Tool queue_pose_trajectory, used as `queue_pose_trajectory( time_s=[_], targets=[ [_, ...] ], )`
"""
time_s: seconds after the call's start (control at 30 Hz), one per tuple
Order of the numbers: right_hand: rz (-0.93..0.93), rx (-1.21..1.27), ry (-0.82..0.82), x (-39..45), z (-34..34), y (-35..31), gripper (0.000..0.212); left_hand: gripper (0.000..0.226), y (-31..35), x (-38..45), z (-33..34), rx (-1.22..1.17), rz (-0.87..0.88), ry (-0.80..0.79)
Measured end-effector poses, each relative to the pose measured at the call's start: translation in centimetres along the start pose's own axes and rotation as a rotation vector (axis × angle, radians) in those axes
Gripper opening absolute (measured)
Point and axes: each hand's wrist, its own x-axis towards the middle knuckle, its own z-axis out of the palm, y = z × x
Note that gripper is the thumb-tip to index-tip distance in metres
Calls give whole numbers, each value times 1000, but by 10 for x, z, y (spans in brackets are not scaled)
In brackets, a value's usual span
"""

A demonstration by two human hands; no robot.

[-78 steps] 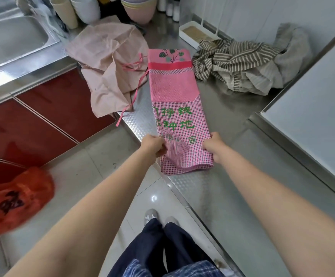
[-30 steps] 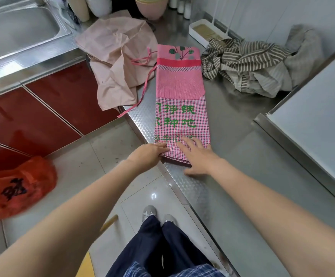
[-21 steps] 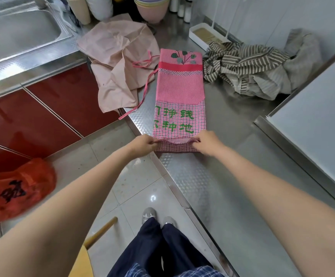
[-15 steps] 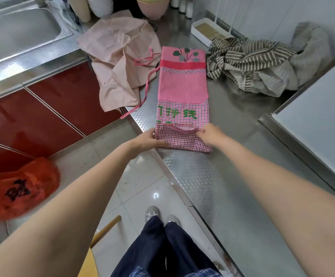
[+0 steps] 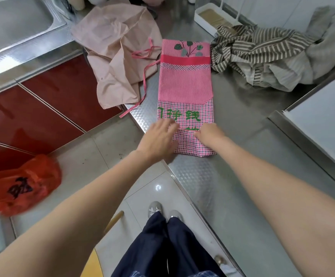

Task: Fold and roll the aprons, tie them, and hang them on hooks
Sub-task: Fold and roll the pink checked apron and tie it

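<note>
Item: pink checked apron (image 5: pixel 185 86), folded into a long strip, lying on the steel counter (image 5: pixel 232 186) and stretching away ahead of both hands. Left hand (image 5: pixel 158 140) is lying flat, fingers straight, pressing the turned-over near end. Right hand (image 5: pixel 210 134) is curling onto the fold's edge, apparently pinching it. Handling note: the roll probably wants to be kept tight and square, both sides advancing evenly. Pink tie strings (image 5: pixel 144 76) are trailing beyond the left hand.
</note>
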Motion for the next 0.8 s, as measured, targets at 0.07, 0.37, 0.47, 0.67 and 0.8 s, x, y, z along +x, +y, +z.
queue_pose_trajectory(
  time_s=[0.07, 0.37, 0.47, 0.67, 0.8],
  targets=[
    [21, -26, -27, 3, -3, -2, 41, 57, 4, -2, 9, 90, 181, -245],
    [-354, -375, 397, -12, -10, 8, 34, 59, -3, -2, 11, 314, 48, -467],
    [-574, -342, 173, -15, 5, 6, 55, 58, -7, 1, 9, 253, 11, -460],
    [-553, -288, -42, -18, 17, 16, 80, 57, -27, -3, 4, 93, -86, -410],
    [-417, 81, 63, -11, 11, 11, 52, 47, -35, 0, -6, -223, -266, -311]
  ],
)
